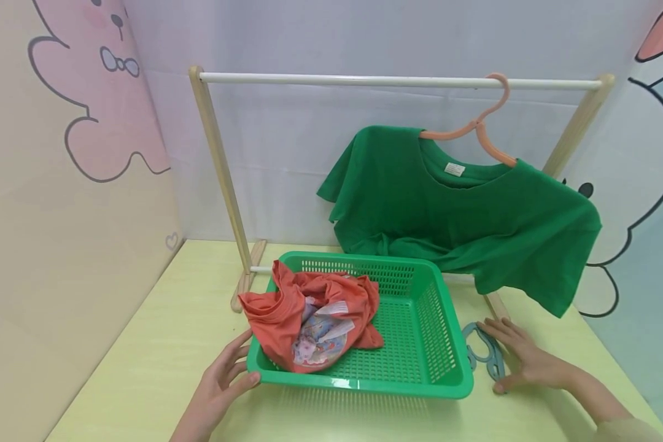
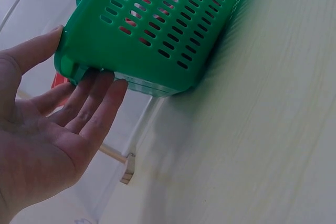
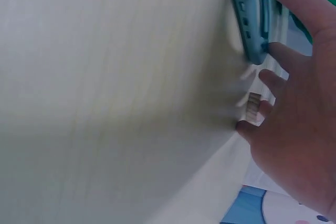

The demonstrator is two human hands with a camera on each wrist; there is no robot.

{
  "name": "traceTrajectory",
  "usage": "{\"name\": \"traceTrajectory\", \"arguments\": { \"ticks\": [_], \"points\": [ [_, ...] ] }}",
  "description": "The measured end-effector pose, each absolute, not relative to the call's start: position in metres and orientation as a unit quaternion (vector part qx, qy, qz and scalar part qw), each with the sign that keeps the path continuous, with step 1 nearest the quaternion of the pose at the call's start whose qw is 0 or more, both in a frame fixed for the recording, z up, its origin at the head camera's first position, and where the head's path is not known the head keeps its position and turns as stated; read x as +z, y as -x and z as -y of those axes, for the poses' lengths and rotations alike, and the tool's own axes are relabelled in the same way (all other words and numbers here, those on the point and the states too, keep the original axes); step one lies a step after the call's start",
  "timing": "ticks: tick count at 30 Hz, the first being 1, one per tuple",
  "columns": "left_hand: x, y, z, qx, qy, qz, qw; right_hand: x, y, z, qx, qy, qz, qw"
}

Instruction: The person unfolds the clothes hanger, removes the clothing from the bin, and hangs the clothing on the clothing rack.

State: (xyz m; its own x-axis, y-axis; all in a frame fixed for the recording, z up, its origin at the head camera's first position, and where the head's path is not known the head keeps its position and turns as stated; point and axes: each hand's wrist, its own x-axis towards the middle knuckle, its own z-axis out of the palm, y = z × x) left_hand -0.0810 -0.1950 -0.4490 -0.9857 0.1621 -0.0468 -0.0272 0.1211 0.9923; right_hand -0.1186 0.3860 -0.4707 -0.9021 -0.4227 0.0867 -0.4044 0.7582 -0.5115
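Note:
My left hand [image 1: 221,377] grips the near left corner of a green plastic basket [image 1: 461,344], thumb at the rim and fingers beneath it. A crumpled coral-red garment [image 1: 323,291] with a printed picture lies in the basket's left half, partly draped over the rim. My right hand [image 1: 530,359] rests beside a blue-green folding hanger [image 1: 496,362] on the table. Its spread thumb and index finger touch the hanger [image 3: 248,22] in the right wrist view. A green T-shirt [image 1: 464,215] hangs on an orange hanger [image 1: 447,133] behind the basket.
A rack has a white rail [image 1: 331,80] and wooden side posts [image 1: 221,172] behind the basket. The pale yellow table [image 1: 149,344] meets printed walls on both sides and a white backdrop [image 1: 287,153].

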Motion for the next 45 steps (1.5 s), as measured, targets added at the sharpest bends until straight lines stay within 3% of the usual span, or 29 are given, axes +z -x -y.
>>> {"name": "traceTrajectory", "arguments": {
  "ticks": [6,12,16,29,36,45],
  "points": [
    [-0.448,0.080,0.197,0.661,-0.045,-0.745,0.073,-0.462,0.112,-0.384,-0.176,0.222,-0.959,0.021],
    [-0.449,0.081,0.198,0.660,-0.051,-0.747,0.070,-0.452,0.106,-0.381,-0.126,0.196,-0.969,0.082],
    [-0.448,0.081,0.198,0.661,-0.047,-0.746,0.073,-0.449,0.106,-0.381,-0.146,0.198,-0.963,0.107],
    [-0.449,0.082,0.196,0.666,-0.033,-0.741,0.084,-0.443,0.104,-0.386,-0.148,0.202,-0.962,0.109],
    [-0.449,0.082,0.197,0.668,-0.039,-0.738,0.083,-0.437,0.108,-0.383,-0.278,0.176,-0.929,0.167],
    [-0.452,0.082,0.199,0.683,-0.051,-0.723,0.091,-0.442,0.109,-0.380,-0.257,0.181,-0.942,0.113]
  ]
}}
